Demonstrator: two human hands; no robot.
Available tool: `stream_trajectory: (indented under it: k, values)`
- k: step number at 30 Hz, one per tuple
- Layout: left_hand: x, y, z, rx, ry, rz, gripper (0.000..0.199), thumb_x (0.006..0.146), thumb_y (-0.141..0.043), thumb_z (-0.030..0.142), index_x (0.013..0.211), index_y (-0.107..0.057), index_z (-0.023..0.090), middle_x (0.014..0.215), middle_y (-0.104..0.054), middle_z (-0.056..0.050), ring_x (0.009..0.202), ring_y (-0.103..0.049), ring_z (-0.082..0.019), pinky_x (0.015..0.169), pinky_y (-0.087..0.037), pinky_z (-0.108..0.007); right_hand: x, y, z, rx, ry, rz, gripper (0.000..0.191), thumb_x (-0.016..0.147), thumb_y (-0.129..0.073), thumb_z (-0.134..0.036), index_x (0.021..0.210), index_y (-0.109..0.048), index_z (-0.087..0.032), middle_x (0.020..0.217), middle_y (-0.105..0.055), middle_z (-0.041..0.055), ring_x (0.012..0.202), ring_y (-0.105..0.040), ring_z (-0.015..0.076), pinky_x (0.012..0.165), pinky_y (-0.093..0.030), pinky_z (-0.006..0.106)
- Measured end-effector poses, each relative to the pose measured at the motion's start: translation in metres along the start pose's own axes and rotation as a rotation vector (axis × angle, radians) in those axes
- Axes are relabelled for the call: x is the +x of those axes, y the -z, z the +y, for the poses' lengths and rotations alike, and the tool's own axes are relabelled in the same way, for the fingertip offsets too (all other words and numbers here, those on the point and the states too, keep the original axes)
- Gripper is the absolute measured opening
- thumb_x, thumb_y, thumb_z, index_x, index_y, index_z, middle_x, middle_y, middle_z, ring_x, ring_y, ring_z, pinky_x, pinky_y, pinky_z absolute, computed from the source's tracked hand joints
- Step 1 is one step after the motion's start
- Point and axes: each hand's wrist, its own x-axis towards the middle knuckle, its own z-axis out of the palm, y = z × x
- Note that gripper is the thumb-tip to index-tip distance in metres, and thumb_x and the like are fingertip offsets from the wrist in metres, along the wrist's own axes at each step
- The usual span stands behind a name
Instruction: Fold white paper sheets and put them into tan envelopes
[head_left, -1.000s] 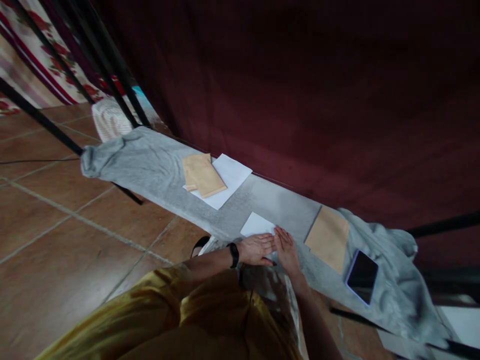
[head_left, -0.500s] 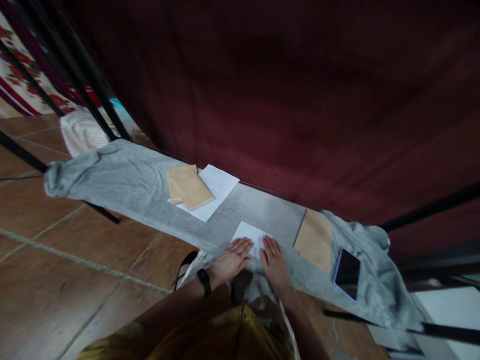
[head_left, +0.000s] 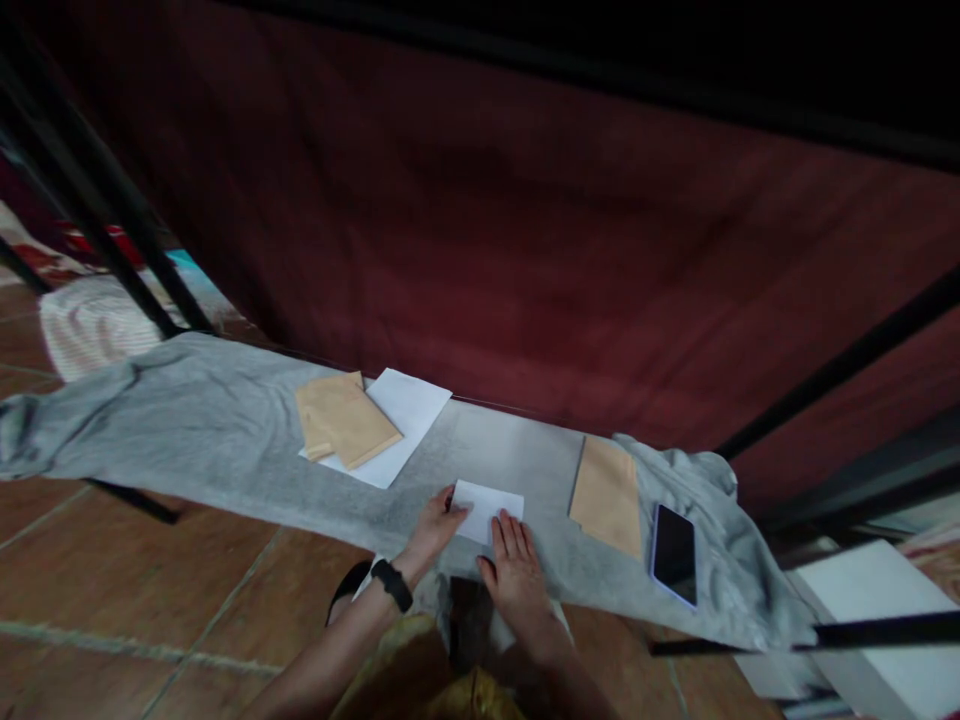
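Note:
A small folded sheet of white paper (head_left: pixel 486 503) lies on the grey cloth (head_left: pixel 491 440) in front of me. My left hand (head_left: pixel 435 525) pinches its left edge, the thumb on top and the fingers curled at the side. Flat on the paper's lower right part rest the outstretched fingers of my right hand (head_left: pixel 516 565). To the left, brown envelopes (head_left: pixel 356 425) overlap larger white sheets (head_left: pixel 412 405). On the right another brown envelope (head_left: pixel 607 495) lies apart from both hands.
A phone (head_left: pixel 673 555) lies near the cloth's right end, beside bunched fabric. A dark red curtain (head_left: pixel 487 260) hangs behind the narrow surface. Black metal bars (head_left: pixel 840 365) rise at both ends. A white box (head_left: pixel 892 620) stands low on the right, and tiled floor (head_left: pixel 202 580) shows below.
My left hand has gone from lying flat on the paper to pinching its left edge. My right hand has slid to the paper's lower right. The camera view has shifted.

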Motion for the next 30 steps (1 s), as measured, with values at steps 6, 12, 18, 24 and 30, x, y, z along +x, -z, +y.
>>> stream_trajectory:
  k: [6,12,18,24,30]
  values:
    - [-0.007,-0.005,0.006,-0.196,0.100,0.081,0.043,0.065,-0.073,0.029,0.104,-0.060,0.016,0.070,-0.064,0.003,0.061,-0.060,-0.015,0.055,-0.043,-0.025,0.012,0.011,-0.011,0.042,-0.066,0.033,0.047,0.096,-0.047,-0.027,0.141,-0.057,-0.018,0.147,-0.055,0.0114,0.135,-0.052,0.0269,0.118,-0.034,0.044]
    - [-0.007,0.006,0.042,-0.384,0.117,0.093,0.058,0.075,-0.074,0.054,0.118,-0.059,0.018,0.079,-0.068,0.000,0.062,-0.061,-0.012,0.055,-0.042,-0.022,0.044,0.047,0.011,0.580,-0.370,0.163,0.036,0.095,-0.040,-0.031,0.106,-0.073,-0.022,0.097,-0.077,0.0079,0.087,-0.072,0.0240,0.080,-0.053,0.033]
    - [-0.021,0.000,0.038,-0.361,0.201,-0.017,0.058,0.068,-0.081,0.050,0.115,-0.065,0.019,0.098,-0.072,-0.007,0.091,-0.068,-0.023,0.070,-0.050,-0.029,0.059,0.054,0.010,1.288,-0.581,0.177,0.031,0.079,-0.059,-0.052,0.088,-0.071,-0.025,0.081,-0.076,0.0033,0.068,-0.068,0.0227,0.063,-0.052,0.032]
    - [-0.014,-0.008,0.017,-0.372,0.030,-0.162,0.046,0.062,-0.080,0.040,0.099,-0.070,0.015,0.083,-0.074,-0.005,0.073,-0.065,-0.019,0.069,-0.048,-0.029,0.053,0.048,-0.003,1.571,-0.779,0.186,0.040,0.056,-0.079,-0.047,0.086,-0.071,-0.023,0.075,-0.074,0.0006,0.063,-0.065,0.0196,0.056,-0.051,0.029]
    - [0.003,0.005,0.013,-0.218,-0.012,-0.230,0.037,0.062,-0.077,0.041,0.087,-0.069,0.015,0.072,-0.069,-0.002,0.063,-0.059,-0.016,0.062,-0.043,-0.026,0.053,0.052,0.011,1.522,-0.840,0.204,0.049,0.052,-0.082,-0.054,0.085,-0.068,-0.021,0.074,-0.073,0.0015,0.063,-0.067,0.0196,0.056,-0.054,0.030]
